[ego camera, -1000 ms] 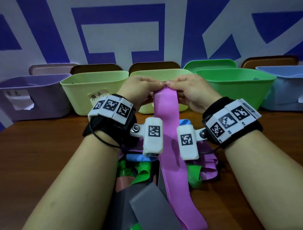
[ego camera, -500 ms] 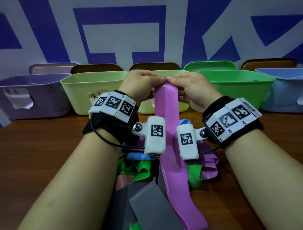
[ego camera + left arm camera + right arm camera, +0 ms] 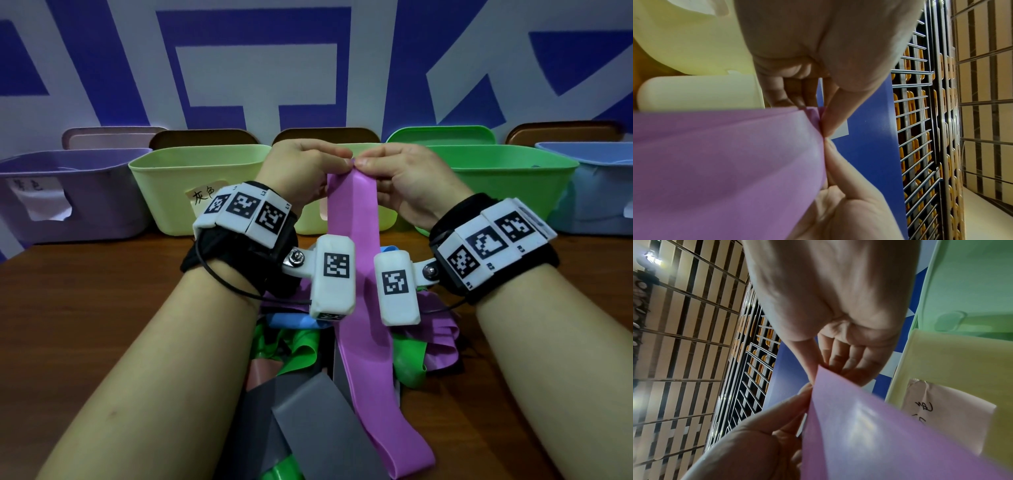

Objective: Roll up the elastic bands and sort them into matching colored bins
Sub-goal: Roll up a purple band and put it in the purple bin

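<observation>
Flat, smooth pink band [image 3: 354,240], pinched

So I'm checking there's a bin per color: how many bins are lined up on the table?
5, in one row from the left: purple bin, yellow-green bin, pale yellow bin mostly behind the hands, green bin, blue bin. More may sit outside the frame.

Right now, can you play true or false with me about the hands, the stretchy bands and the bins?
1. Both hands pinch the top end of the pink band. True: the left hand and the right hand meet there.
2. The pink band is already rolled up tight. False: it hangs long and flat down to the pile.
3. A gray band lies in the pile on the table. True.
4. The hands hold a blue band. False: the blue band lies in the pile.
</observation>
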Demonstrator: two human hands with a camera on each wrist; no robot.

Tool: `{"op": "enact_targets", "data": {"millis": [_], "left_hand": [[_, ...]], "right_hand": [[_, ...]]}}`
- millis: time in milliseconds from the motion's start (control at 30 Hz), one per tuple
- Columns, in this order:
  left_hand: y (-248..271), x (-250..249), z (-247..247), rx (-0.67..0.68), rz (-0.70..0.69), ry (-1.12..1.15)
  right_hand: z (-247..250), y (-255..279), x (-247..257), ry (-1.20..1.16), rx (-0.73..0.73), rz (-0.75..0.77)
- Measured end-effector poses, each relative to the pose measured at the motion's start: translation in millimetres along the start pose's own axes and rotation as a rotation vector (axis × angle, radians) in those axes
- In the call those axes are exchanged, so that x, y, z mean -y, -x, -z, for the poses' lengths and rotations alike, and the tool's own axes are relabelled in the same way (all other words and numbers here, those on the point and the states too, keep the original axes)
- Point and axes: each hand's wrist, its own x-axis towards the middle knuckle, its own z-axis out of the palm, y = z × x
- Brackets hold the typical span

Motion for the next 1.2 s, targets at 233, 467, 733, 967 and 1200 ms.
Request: {"op": "enact_targets", "data": {"millis": [233,467,733,967,1200], "left_hand": [[4,-4,0,0.013,-0.004,0.072],[6,-8,-2,-0.014,-0.030,0.117],[6,-7,-1,-0.028,-0.052,0.078],[5,-7,-2,-0.030,-0.047,0.137],[4,-7,-1,-0.018,-0.054,0.172]], "right_hand": [[0,1,5,-0.051,-0.029,0.038],[-2,4,10,-0.093,-0.078,0.144],[0,4,9,-0.126,-0.062,0.106],[2,1,7,-0.166,-0.003,0.049],[2,1,5,-0.129,0.034,0.013]]}}
